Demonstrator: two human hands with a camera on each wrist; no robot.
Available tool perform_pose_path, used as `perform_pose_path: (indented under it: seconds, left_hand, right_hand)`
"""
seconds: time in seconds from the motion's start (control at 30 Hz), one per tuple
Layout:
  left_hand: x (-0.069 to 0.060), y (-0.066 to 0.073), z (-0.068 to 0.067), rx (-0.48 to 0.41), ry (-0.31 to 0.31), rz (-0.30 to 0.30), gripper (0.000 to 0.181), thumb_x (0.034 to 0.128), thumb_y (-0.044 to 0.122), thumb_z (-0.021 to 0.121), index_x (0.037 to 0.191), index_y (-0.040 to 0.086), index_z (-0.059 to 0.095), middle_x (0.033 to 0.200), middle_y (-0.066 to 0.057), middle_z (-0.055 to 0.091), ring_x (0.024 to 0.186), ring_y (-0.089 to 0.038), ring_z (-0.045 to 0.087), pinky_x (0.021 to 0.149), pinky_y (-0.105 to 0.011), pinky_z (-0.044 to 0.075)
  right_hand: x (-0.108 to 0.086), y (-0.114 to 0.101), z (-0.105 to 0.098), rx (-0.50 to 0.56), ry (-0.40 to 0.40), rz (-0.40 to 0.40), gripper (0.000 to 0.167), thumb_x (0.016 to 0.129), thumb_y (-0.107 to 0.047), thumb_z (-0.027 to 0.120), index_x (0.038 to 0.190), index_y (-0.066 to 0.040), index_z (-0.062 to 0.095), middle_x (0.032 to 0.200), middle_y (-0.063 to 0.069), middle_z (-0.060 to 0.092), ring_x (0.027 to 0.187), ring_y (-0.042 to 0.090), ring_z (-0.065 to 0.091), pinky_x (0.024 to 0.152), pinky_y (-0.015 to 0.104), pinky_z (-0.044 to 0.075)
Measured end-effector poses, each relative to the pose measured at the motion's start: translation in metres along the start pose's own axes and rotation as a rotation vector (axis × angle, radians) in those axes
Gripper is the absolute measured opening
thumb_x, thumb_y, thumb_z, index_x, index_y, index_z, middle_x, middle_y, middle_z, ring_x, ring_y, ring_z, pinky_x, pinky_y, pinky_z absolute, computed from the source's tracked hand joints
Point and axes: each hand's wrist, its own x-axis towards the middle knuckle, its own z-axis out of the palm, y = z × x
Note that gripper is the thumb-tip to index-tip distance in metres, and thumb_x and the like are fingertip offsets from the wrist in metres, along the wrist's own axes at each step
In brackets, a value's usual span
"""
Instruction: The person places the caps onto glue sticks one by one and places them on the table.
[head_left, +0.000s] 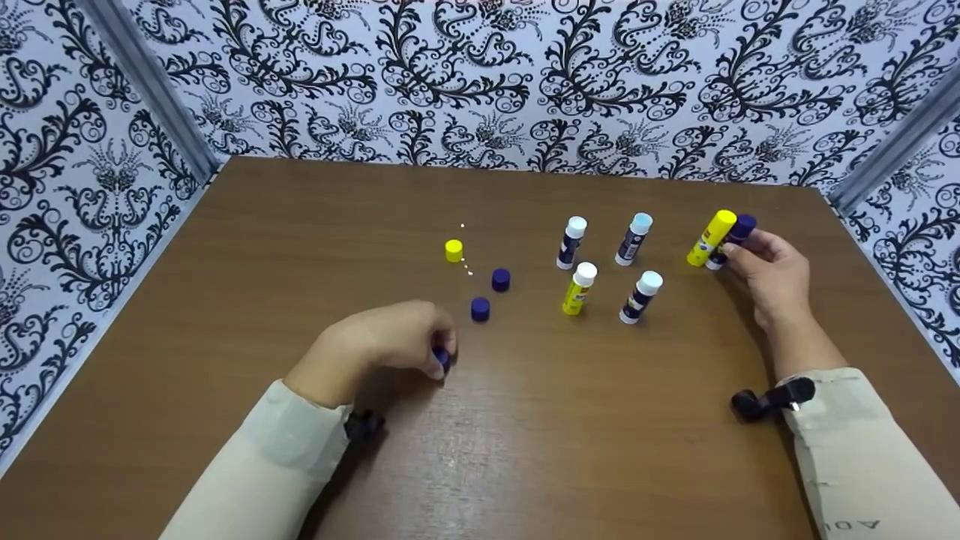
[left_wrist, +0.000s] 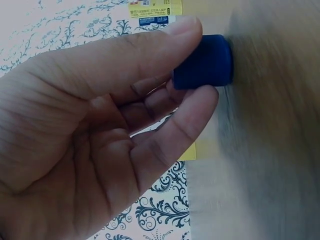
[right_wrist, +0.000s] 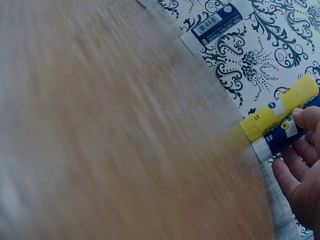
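My left hand (head_left: 386, 337) pinches a dark blue glue stick cap (left_wrist: 207, 62) between thumb and fingertips, at the tabletop. Two more blue caps, one nearer (head_left: 480, 309) and one farther (head_left: 501, 280), stand just beyond it, with a yellow cap (head_left: 454, 250) behind them. At the right side of the table, my right hand (head_left: 780, 277) holds an upright blue glue stick (head_left: 741, 227) with its cap on. A capped yellow glue stick (head_left: 711, 238) stands against its left side. The right wrist view shows the thumb on the blue stick (right_wrist: 282, 135), by the yellow one.
Several uncapped glue sticks stand mid-right: a yellow one (head_left: 577, 292) and blue ones, including one at the front (head_left: 637, 300). Small white crumbs (head_left: 470, 273) lie near the yellow cap. Patterned panels (head_left: 480, 90) border the brown table (head_left: 300, 240) at the back and sides.
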Motion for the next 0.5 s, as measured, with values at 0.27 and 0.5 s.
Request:
perform_pose_path:
  seconds: [0.27, 0.5]
  left_hand:
    - [0.0, 0.0013, -0.0015, 0.021, 0.042, 0.047, 0.016, 0.0822, 0.005, 0.081, 0.089, 0.014, 0.071, 0.09, 0.005, 0.067, 0.077, -0.011, 0.056, 0.07, -0.028, 0.05]
    - [-0.0003, 0.002, -0.0002, 0.022, 0.089, 0.082, 0.014, 0.083, 0.002, 0.072, 0.09, 0.015, 0.069, 0.091, 0.007, 0.067, 0.078, -0.013, 0.055, 0.07, -0.029, 0.048]
  right_hand:
    - [0.0012, -0.0019, -0.0012, 0.02, 0.01, -0.024, 0.039, 0.088, -0.01, 0.083, 0.123, -0.015, 0.066, 0.108, -0.007, 0.067, 0.094, 0.006, 0.067, 0.08, 0.016, 0.061]
    - [-0.0017, -0.0017, -0.0032, 0.016, 0.038, -0.02, 0.042, 0.088, -0.012, 0.084, 0.127, -0.016, 0.066, 0.11, -0.008, 0.066, 0.097, 0.006, 0.065, 0.08, 0.014, 0.06]
